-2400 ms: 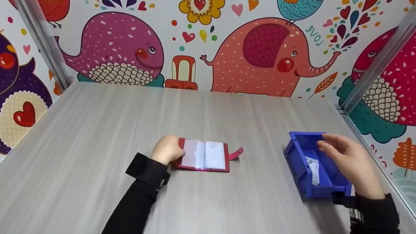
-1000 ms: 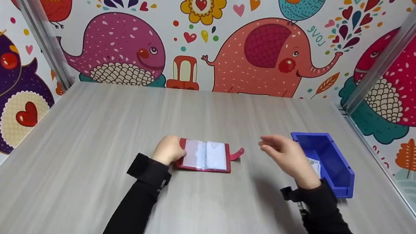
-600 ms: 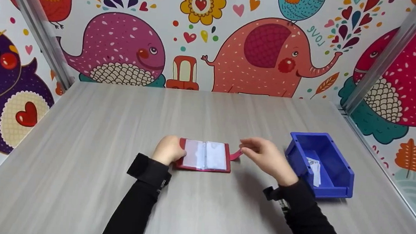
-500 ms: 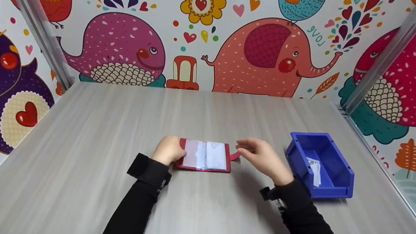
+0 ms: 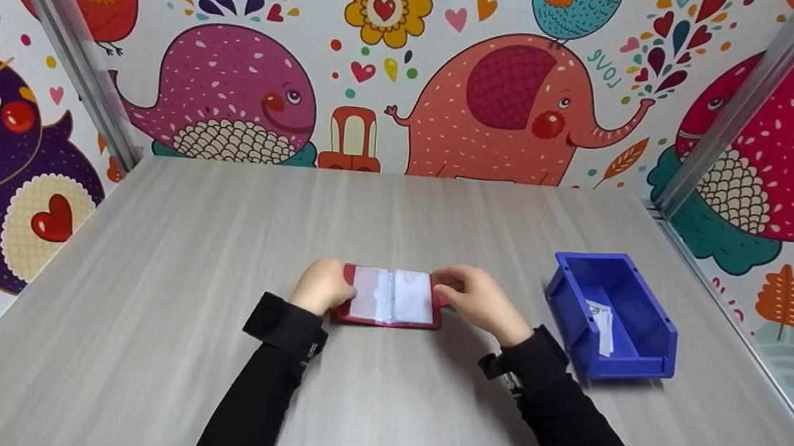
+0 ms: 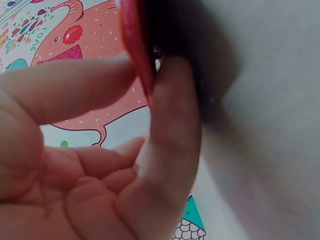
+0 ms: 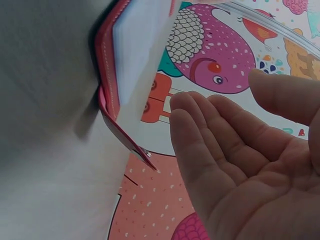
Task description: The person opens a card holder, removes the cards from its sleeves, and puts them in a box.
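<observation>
**Left hand (image 5: 323, 286) pinches unfolded wallet (image 5: 392, 298); right hand (image 5: 475, 294) at its other edge**

In the head view, the red wallet lies spread on the table (image 5: 381, 401), in the middle of the frame, its clear sleeves (image 5: 412, 298) facing up. The left hand has its left edge. The left wrist view, at upper centre, shows the red cover caught between thumb and finger, the other fingers curled loosely below.

The right hand's fingertips overlap the wallet's right edge in the head view; whether they touch it is hard to tell there. In the right wrist view that hand fills the lower right, fingers together and only slightly bent, thumb well apart, nothing held. The wallet's strap (image 7: 120, 132) slants down, left of centre, apart from the fingers.

A blue bin (image 5: 632, 368) stands at the right of the head frame, beyond the right hand, with printed paper slips (image 5: 601, 328) along the left side inside. Black cuffs (image 5: 285, 325) wrap both wrists. A cartoon-covered wall (image 5: 365, 91) crosses the top of the frame, elephant right of centre, whale to the left.
</observation>
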A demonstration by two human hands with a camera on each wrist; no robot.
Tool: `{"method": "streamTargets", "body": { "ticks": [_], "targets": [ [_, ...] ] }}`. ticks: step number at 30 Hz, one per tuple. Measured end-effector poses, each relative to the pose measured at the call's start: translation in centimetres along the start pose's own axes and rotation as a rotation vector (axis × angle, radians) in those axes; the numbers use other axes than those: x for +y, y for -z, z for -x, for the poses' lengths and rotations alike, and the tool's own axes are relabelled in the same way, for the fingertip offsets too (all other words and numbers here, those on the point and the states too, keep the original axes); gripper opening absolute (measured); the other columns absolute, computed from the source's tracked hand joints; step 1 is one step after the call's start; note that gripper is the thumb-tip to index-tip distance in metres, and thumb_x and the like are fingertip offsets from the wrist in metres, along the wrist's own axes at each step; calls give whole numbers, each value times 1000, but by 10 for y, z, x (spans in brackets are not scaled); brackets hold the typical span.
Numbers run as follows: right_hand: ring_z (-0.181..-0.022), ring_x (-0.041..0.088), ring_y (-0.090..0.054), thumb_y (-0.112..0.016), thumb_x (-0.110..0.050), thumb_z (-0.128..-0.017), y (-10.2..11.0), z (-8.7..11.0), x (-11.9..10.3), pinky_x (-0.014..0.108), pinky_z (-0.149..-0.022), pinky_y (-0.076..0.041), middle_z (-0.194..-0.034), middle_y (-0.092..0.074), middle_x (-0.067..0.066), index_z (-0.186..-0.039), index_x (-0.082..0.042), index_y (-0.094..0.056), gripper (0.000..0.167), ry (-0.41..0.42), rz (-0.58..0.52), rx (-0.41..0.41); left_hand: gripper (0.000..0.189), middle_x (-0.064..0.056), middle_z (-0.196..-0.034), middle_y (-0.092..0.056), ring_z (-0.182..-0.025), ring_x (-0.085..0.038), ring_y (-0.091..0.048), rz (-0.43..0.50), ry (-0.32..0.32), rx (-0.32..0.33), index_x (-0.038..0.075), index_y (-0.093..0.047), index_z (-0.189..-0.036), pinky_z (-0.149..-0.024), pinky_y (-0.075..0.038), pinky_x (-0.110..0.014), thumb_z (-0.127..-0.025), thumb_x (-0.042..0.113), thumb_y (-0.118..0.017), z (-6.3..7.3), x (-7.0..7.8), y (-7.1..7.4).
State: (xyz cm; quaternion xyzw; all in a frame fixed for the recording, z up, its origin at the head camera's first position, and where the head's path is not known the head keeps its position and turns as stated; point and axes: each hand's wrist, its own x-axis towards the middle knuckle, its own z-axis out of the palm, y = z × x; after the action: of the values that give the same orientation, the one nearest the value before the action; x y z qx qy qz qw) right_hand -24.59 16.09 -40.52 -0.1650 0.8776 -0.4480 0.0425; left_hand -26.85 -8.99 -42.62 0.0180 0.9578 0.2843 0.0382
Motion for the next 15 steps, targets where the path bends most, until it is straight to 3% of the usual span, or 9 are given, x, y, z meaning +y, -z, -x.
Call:
{"method": "streamTargets", "body": {
  "ticks": [5, 15],
  "targets": [
    [-98, 27, -67, -62, -2, -93, -5, -4, 2, 35, -79, -56, -107, -69, 18, -117, 11, -64, 27, -13, 18, -18, 14, -12, -82, -62, -75, -25, -55, 12, 14, -4, -6, -66, -85, -73, -50, -36, -76, 5, -69, 0, 0, 0],
    [-103, 33, -65, -64, -6, -92, -12, -12, 8, 46, -91, -50, -109, -69, 22, -115, 10, -66, 28, 78, 191, -26, 15, -14, -85, -63, -76, -26, -57, 8, 7, 0, -6, -66, -86, -74, -51, -37, -76, 5, -69, 1, 1, 0]
  ]
}}
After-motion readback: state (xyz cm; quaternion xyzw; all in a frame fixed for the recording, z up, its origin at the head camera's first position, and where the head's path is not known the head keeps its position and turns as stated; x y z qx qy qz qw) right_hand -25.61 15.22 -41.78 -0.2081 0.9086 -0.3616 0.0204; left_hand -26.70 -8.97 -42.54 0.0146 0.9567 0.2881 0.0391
